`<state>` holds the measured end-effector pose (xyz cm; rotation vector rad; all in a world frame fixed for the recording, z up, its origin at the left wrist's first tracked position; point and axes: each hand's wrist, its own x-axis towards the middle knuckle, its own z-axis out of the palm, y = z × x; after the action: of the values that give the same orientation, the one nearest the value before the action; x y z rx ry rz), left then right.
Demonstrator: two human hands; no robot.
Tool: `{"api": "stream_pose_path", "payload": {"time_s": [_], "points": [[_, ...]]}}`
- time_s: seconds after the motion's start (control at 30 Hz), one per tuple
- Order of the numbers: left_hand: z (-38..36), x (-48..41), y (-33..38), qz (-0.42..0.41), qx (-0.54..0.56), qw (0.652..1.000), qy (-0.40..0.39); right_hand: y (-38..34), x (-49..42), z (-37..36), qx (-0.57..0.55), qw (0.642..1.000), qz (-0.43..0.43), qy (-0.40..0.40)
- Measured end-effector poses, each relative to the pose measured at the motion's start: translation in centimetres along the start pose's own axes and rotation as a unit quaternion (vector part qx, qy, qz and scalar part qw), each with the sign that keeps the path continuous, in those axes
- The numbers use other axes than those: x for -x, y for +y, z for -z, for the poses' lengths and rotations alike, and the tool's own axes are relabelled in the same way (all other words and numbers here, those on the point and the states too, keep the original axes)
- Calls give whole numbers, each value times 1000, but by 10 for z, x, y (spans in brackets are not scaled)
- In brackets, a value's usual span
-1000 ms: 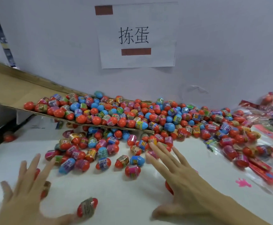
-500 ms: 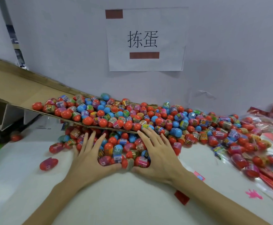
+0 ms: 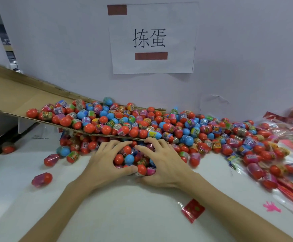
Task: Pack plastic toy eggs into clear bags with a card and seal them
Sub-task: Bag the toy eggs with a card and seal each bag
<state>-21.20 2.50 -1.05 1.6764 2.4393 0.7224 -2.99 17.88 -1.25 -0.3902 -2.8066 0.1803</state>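
Starting left of the left hand (image 3: 105, 159), what's there?

A cardboard ramp (image 3: 11, 102) slopes down from the far left, loaded with toy eggs (image 3: 107, 123); its low lip ends just beyond the fingertips of both hands. On the white counter (image 3: 107, 215), one stray egg (image 3: 42, 179) lies well left of that hand's wrist, apart from the rest. A few more sit loose between it and the pile.

And the hands themselves?

Both rest on the counter side by side, fingers curled over and thumbs drawn in on the near side. They cup the scooped eggs (image 3: 130, 159) between them: red, blue and pink ones. The left hand wraps the left side of that bunch, the right hand (image 3: 161, 165) the right side. Their fingertips nearly meet at the ramp's edge.

Above them?

A paper sign (image 3: 152, 39) on the wall, with two printed characters.

And right of the right hand?

The heap of eggs spreads on across the counter. Beside that forearm, nearer the person, lies a small red packet (image 3: 192, 210). Well to the right are clear bags (image 3: 281, 173) filled with eggs and red cards, and a pink mark (image 3: 271, 206) on the counter.
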Motion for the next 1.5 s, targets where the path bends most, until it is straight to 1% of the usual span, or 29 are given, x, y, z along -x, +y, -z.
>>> {"api": "stream_pose_path", "payload": {"time_s": [0.17,0.23,0.33,0.4,0.5,0.6,0.7,0.8,0.9,0.97,1.0,1.03,1.07,1.1,1.13,1.17,1.2,1.23,1.27,1.33,1.4,1.43,1.47,1.5], "points": [[-11,7,14,-39,33,997,50,-2,1,-4,-13,998,33,44],[-17,9,26,-65,23,994,80,-3,3,-6,-19,997,40,69],[-23,12,40,-89,2,985,147,-9,5,-9,-37,992,30,116],[-27,15,45,-94,4,980,177,-12,7,-11,-56,989,15,139],[-32,17,49,-112,39,971,207,-15,9,-12,-98,983,16,152],[-32,16,50,-137,93,961,221,-18,11,-10,-145,975,20,168],[-33,16,53,-160,161,945,236,-23,8,-5,-191,960,39,201],[-26,6,62,-181,217,915,287,-26,-6,13,-223,940,72,249],[2,-30,74,-203,202,891,352,-25,-38,47,-217,919,74,320],[29,-62,79,-196,156,889,384,-18,-66,72,-212,912,54,347],[42,-77,80,-184,129,896,383,-13,-79,83,-220,916,36,333],[53,-93,79,-160,102,913,362,-5,-92,92,-222,929,10,296],[61,-106,76,-122,74,938,317,5,-104,98,-207,950,-22,233],[64,-116,70,-71,41,965,249,17,-114,102,-170,972,-59,152],[66,-123,65,-12,-1,985,172,28,-121,103,-118,986,-97,74],[65,-124,60,34,-40,993,109,38,-124,103,-67,990,-127,17],[61,-121,55,56,-64,994,75,46,-123,102,-35,989,-145,-12],[58,-114,51,54,-65,994,68,53,-120,101,-32,988,-149,-15],[56,-102,48,35,-45,995,81,57,-114,102,-54,988,-144,-1],[50,-66,45,-30,11,991,134,63,-98,102,-111,987,-114,25],[40,-22,43,-87,39,982,166,70,-77,99,-120,989,-88,23],[33,0,41,-105,36,981,159,74,-68,97,-123,989,-84,20],[24,20,41,-111,21,985,132,77,-61,95,-130,987,-88,19],[14,37,42,-110,-9,990,87,80,-58,94,-142,985,-95,23]]}}
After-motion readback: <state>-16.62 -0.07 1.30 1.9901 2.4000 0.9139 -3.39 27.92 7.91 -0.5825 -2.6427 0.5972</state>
